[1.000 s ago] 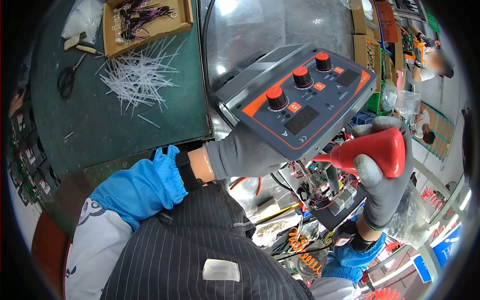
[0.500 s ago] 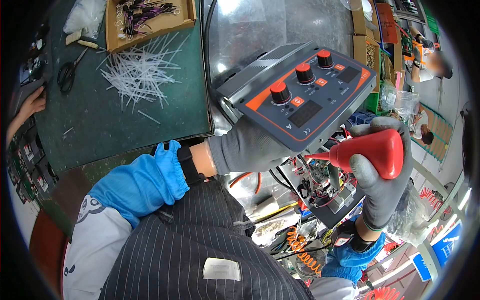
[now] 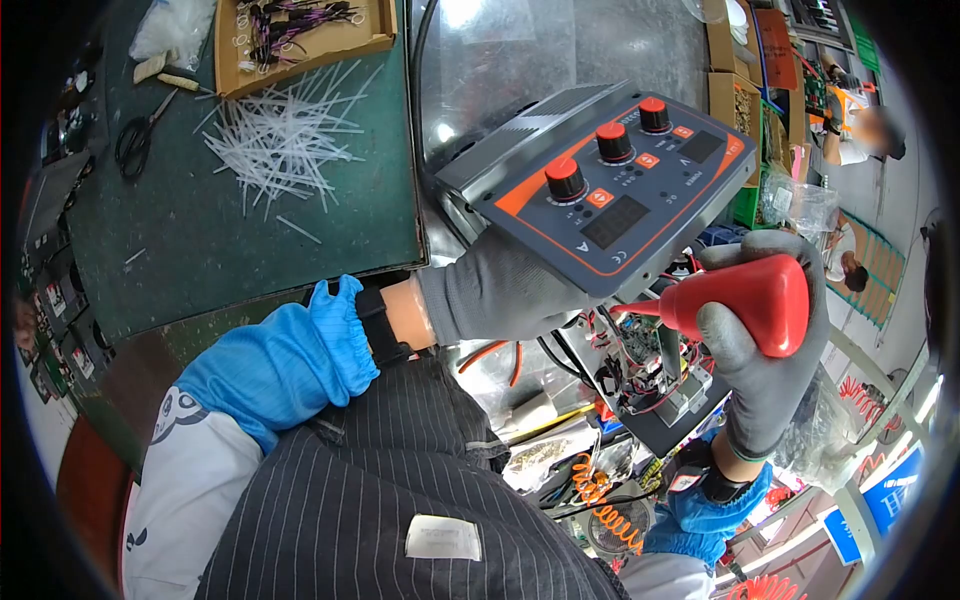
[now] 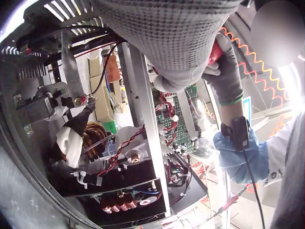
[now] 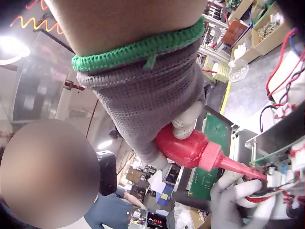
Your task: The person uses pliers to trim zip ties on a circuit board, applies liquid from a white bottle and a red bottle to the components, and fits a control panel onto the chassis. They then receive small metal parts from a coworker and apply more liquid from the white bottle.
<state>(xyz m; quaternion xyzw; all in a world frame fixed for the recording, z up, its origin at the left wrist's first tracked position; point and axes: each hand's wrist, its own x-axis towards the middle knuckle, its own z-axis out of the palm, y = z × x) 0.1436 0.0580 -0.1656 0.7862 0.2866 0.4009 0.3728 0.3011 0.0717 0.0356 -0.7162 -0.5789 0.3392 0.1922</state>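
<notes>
My right hand (image 3: 770, 375), in a grey glove, grips a red squeeze bottle (image 3: 745, 300) with a long tapered nozzle. In the right wrist view the tip of that nozzle (image 5: 240, 168) is right at a white connector (image 5: 275, 179) among wires. The gloved left hand (image 3: 505, 290) reaches behind the tilted front panel (image 3: 650, 225) of a grey power unit with red-topped knobs. Its bent fingers (image 5: 228, 202) are beside the nozzle tip and a red wire; I cannot tell what they hold. Circuit boards (image 3: 635, 345) and wiring are exposed below the panel.
On the green bench (image 3: 330, 245) at left lie a pile of clear plastic strips (image 3: 280, 140), scissors (image 3: 135, 145) and a cardboard box (image 3: 310, 70) of wired parts. Parts boxes (image 3: 735, 105) stand at the back right. An orange coiled hose (image 3: 605, 500) is low in front.
The power unit's panel has shifted slightly right and up in the head view. Another person's hand appeared at the left edge and is gone now. My right hand keeps its grip on the bottle.
</notes>
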